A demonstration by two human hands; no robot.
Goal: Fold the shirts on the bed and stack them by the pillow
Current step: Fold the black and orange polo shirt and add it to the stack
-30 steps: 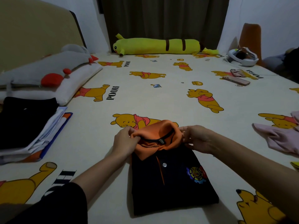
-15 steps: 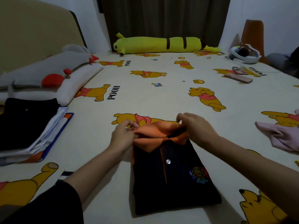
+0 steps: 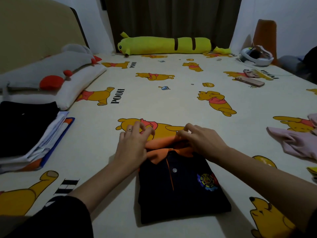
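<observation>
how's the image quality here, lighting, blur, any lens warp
Head view: dim, flat room light, soft shadows under the forearms and beside the folded navy polo; no glare. Fingertips of the left hand and right hand at the orange collar look slightly motion-smeared. Wide-angle warp bends the headboard and stretches the bedsheet print near the edges; the shirt stack stays murky.
</observation>
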